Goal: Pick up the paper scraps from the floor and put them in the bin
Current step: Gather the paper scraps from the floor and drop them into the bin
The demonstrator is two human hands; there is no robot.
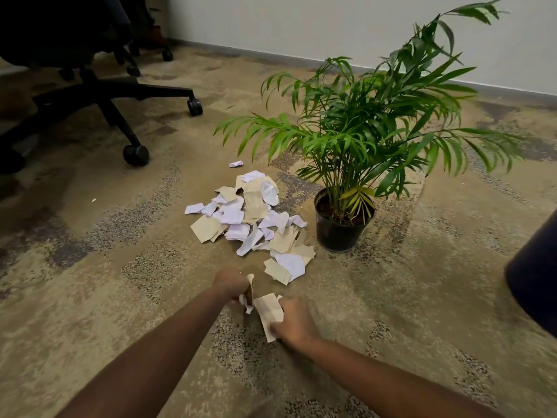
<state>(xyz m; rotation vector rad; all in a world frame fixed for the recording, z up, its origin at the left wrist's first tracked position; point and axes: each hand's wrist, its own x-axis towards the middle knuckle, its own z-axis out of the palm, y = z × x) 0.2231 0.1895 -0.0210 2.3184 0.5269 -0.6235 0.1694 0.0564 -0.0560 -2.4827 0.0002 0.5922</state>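
2 bare forearms are extended forward and low. The left hand (pixel 230 285) and the right hand (pixel 294 322) are curled, each clenched around paper scraps (pixel 269 310).

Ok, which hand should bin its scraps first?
Right, probably: the right hand grips a tan scrap and sits nearer than the left hand to the dark container at the right edge, likely the bin.

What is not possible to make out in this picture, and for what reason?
Head view only:
Dark shape, right edge: cut off by the frame; bin or not, unclear.
Chair: upper part cut off by the top edge.
Left hand, right hand: fingers hidden by the hands' backs and held scraps.
Pile: lower pieces covered by upper ones.
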